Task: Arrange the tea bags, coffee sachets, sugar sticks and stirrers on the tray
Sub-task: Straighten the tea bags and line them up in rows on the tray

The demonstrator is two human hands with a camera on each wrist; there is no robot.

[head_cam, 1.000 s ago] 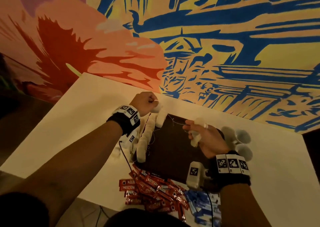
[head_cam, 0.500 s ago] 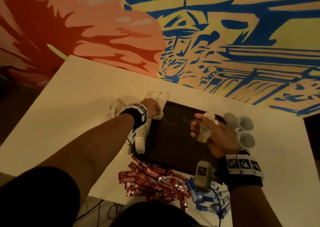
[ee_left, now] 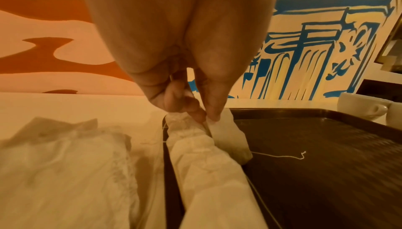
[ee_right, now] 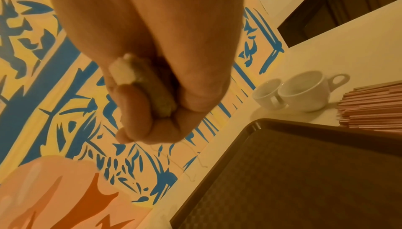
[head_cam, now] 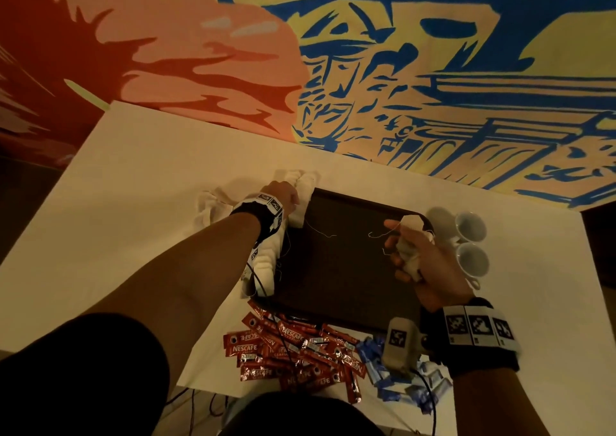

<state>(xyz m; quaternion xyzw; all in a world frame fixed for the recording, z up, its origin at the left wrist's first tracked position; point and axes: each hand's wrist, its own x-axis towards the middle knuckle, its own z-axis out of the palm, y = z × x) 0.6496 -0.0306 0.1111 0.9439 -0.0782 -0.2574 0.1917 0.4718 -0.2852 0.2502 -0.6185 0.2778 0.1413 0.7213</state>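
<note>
The tea bags [head_cam: 266, 262] are soft paper pouches, judged almost weightless, easy to crush, with thin strings that could snag; they look best pinched by the top edge rather than squeezed across the body. A row of them lies along the left rim of the dark tray [head_cam: 336, 269] at the centre of the head view, and more lie loose on the table [head_cam: 133, 202] just left of the tray. The left hand [head_cam: 281, 197], at the tray's upper left corner, pinches the top of one tea bag [ee_left: 228, 134] between thumb and fingers [ee_left: 214, 110], setting it beside the row; its string [ee_left: 280, 156] trails onto the tray floor. The right hand [head_cam: 430, 265], over the tray's right side, has its fingers curled round a small bundle of tea bags [head_cam: 408, 255], strings dangling toward the tray. The red coffee sachets [head_cam: 293, 352] are heaped on the table below the tray in the lower middle of the head view, with the blue sugar sticks [head_cam: 400, 379] to their right; both look light, flat and slick, likely easier to gather by the ends. The stirrers [ee_right: 374, 105], thin and stiff, are stacked at the right edge of the right wrist view, off the tray. Two white cups [head_cam: 471, 242] stand just beside the tray's right rim, close to the right hand, and could be knocked when reaching for the stirrers.
</note>
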